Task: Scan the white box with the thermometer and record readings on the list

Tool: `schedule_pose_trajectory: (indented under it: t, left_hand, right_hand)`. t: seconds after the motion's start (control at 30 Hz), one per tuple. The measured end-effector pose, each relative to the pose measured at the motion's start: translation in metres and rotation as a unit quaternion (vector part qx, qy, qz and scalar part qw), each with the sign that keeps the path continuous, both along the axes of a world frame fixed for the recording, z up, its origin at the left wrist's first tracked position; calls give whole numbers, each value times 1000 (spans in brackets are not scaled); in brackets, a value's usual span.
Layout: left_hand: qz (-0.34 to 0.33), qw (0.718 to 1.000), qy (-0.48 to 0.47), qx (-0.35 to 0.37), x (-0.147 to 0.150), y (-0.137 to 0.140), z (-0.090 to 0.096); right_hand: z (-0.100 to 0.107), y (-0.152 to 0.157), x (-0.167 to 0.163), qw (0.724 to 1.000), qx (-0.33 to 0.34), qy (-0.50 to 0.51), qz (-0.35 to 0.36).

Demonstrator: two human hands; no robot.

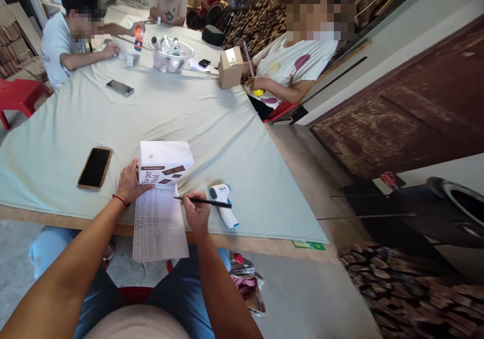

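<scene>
A white box (166, 153) with brown bars printed on its front stands near the table's front edge. My left hand (130, 182) grips its left side, thumb along the lower front and fingers behind. Under and before the box lies a paper sheet (161, 225) covered in rows of writing, its near end hanging over the edge. My right hand (197, 213) is closed around a black pen (212, 201), whose tip points left, close to the paper's right side. Just right of the pen rests a white and blue infrared thermometer (225, 205). A phone (95, 167) in a brown case lies left of my left hand.
The cloth-covered table (242, 157) stretches away from me. Farther back are a grey phone (120, 87), a plastic basket (173, 57) of bottles and a cardboard box (231, 68). Several people sit around it; one holds an orange box (138, 39). Firewood (416, 293) lies at right.
</scene>
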State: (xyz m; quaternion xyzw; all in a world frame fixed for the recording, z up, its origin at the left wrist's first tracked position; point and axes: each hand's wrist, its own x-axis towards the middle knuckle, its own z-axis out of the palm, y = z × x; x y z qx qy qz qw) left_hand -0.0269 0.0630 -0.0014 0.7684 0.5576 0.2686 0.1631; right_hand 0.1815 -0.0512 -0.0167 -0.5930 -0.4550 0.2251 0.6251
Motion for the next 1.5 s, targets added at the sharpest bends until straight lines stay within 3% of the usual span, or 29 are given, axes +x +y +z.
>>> schedule_pose_trajectory:
  t: [0.07, 0.17, 0.33, 0.63, 1.5]
  left_hand:
    - [3, 1000, 25, -8, 2, 0, 0]
    - [-2, 999, 45, -22, 4, 0, -1]
    - [-5, 998, 51, -38, 5, 0, -3]
    - [-15, 998, 48, -30, 6, -1, -3]
    - [-13, 999, 41, -33, 6, 0, -6]
  right_hand:
    - [-2, 5, -20, 996, -22, 86, 23]
    - [-7, 15, -38, 988, -58, 128, 56]
    - [-18, 27, -46, 995, -54, 80, 22]
    - [-29, 25, -46, 998, -59, 17, 31]
    - [-28, 25, -46, 997, -67, -3, 33]
